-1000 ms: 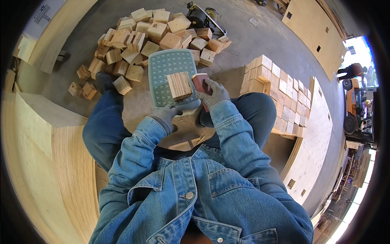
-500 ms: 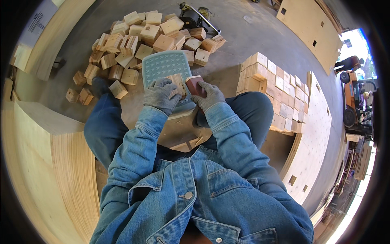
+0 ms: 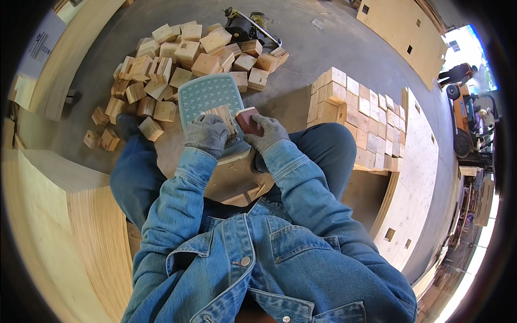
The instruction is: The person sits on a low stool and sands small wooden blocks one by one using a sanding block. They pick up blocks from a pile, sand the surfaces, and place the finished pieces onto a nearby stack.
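My gloved left hand (image 3: 207,133) is closed around a small plywood block (image 3: 222,114), its layered edge turned up. It holds the block over a pale green plastic stool (image 3: 209,91) with a raised pattern on its seat. Close by on the right, my gloved right hand (image 3: 269,132) grips a reddish-brown sanding block (image 3: 249,120) between thumb and fingers. The sanding block's near face stands beside the plywood block, with a narrow gap between them. My left fingertips are partly hidden behind the hand.
Loose wooden blocks (image 3: 188,49) lie heaped beyond the stool. Neatly stacked blocks (image 3: 371,121) stand right, beside a long plywood panel (image 3: 417,183). Thick plywood (image 3: 99,231) is at my left. A black machine (image 3: 247,26) sits behind the heap. Far right are a person (image 3: 459,72) and an orange forklift (image 3: 462,121).
My left hand has rolled over, its fingers curling more, and the plywood block has tilted with it. The right hand keeps its grip on the sanding block. The whole view has shifted slightly.
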Motion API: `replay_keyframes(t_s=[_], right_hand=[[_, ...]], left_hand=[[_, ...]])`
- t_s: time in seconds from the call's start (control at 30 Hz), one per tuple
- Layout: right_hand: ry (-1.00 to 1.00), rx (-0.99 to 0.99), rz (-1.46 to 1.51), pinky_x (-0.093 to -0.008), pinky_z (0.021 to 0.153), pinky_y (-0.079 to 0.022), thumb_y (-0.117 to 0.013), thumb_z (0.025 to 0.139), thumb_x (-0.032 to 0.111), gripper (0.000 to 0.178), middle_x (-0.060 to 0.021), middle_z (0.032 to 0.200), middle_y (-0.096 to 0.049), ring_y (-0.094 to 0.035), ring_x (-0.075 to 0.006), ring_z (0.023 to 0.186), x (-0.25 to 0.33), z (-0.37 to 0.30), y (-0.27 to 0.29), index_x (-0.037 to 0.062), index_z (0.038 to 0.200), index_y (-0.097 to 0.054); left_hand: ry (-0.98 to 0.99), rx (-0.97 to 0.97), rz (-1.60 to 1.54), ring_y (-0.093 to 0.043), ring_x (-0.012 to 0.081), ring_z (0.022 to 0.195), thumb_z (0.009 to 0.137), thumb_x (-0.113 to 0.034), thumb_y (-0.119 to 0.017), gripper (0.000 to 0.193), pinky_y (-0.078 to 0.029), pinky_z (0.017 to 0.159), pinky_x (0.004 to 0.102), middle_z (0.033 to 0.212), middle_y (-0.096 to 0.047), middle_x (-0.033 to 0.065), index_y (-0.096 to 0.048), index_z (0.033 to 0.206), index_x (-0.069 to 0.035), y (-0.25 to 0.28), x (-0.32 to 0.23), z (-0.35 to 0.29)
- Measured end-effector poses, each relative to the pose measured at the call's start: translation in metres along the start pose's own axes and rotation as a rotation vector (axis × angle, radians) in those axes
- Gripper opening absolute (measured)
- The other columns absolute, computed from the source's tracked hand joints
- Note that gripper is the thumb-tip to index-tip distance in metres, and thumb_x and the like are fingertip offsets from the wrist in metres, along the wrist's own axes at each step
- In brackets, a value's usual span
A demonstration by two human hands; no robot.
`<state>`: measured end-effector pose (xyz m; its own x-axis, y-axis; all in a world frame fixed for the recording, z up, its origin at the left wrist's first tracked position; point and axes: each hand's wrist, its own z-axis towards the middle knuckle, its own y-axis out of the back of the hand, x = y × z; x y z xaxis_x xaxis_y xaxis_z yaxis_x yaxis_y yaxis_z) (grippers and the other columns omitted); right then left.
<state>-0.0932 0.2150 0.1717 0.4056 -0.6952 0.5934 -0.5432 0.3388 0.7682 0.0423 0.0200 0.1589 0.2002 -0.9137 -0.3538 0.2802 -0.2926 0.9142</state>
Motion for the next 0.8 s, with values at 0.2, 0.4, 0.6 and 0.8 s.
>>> replay_keyframes(t_s=[0.2, 0.4, 0.6, 0.8], right_hand=[[-0.010, 0.001, -0.011, -0.0427, 0.110, -0.051, -0.093, 0.076, 0.041, 0.077, -0.0201, 0.138, -0.064, -0.064, -0.0377, 0.124, -0.001, -0.001, -0.001, 0.0150, 0.142, -0.065], [-0.020, 0.004, -0.025, -0.0428, 0.110, -0.051, -0.093, 0.076, 0.039, 0.075, -0.0201, 0.137, -0.064, -0.064, -0.0375, 0.124, 0.003, -0.003, 0.000, 0.0151, 0.142, -0.065], [-0.039, -0.001, -0.016, -0.0413, 0.111, -0.051, -0.093, 0.077, 0.037, 0.074, -0.0177, 0.137, -0.064, -0.063, -0.0357, 0.125, 0.003, -0.002, 0.000, 0.0165, 0.143, -0.065], [-0.005, -0.019, -0.014, -0.0421, 0.109, -0.052, -0.094, 0.077, 0.036, 0.078, -0.0195, 0.139, -0.063, -0.064, -0.0366, 0.125, 0.009, 0.002, -0.003, 0.0134, 0.145, -0.063]], left_hand=[[0.014, 0.000, 0.194, -0.065, 0.0284, 0.111, 0.088, -0.032, -0.070, 0.019, -0.052, 0.095, 0.0486, 0.111, -0.070, 0.0056, -0.075, 0.099, -0.018, -0.024, 0.003, 0.004], [0.080, -0.149, 0.012, -0.066, 0.0339, 0.105, 0.090, -0.020, -0.072, 0.008, -0.051, 0.098, 0.0471, 0.106, -0.070, 0.0105, -0.071, 0.092, -0.012, -0.019, -0.004, 0.002], [0.263, -0.556, -0.260, -0.070, 0.0349, 0.094, 0.085, -0.012, -0.079, 0.012, -0.058, 0.085, 0.0434, 0.102, -0.070, 0.0128, -0.072, 0.095, -0.008, -0.003, 0.038, 0.002], [0.406, -0.433, -0.630, -0.068, 0.0313, 0.113, 0.092, -0.017, -0.080, 0.040, -0.056, 0.101, 0.0388, 0.122, -0.068, 0.0162, -0.065, 0.127, -0.007, -0.008, 0.061, -0.027]])
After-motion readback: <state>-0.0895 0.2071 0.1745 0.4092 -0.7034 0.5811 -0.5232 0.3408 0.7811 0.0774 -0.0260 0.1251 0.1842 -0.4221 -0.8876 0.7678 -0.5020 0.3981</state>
